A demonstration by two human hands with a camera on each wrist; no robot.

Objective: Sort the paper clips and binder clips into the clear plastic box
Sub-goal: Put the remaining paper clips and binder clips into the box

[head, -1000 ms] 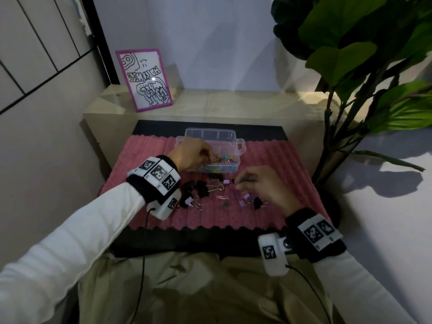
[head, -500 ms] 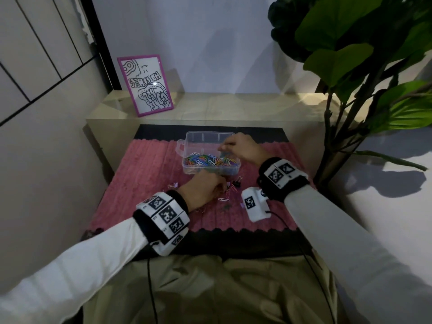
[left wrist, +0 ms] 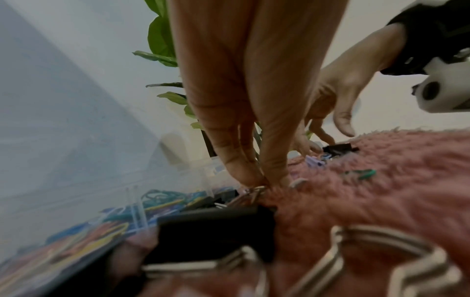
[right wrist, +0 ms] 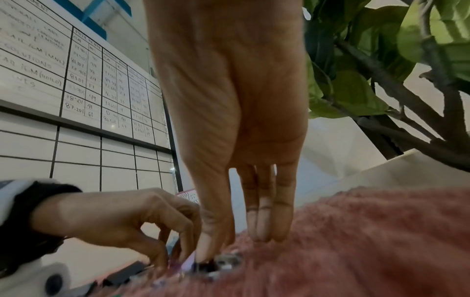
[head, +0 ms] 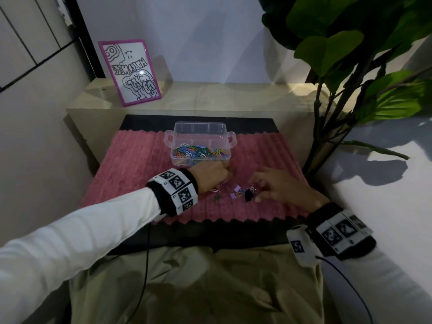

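A ribbed pink fuzzy mat is lying across a black-topped counter, with a large green-leaved potted plant rising at its right edge. A rectangular clear plastic box with side handles is sitting at the far middle of the mat, its near compartments holding a heap of multicoloured paper clips; its far compartments are looking bare. The person's left hand is reaching down just in front of the box, its fingers pinching the silver wire handle of a black binder clip that is lying on the mat against the box wall. The right hand is hovering to the right, fingers pressing down on a small black binder clip among a loose scatter of small lilac binder clips; whether they are gripping it cannot be told. A pink-framed doodle picture is leaning against the wall behind.
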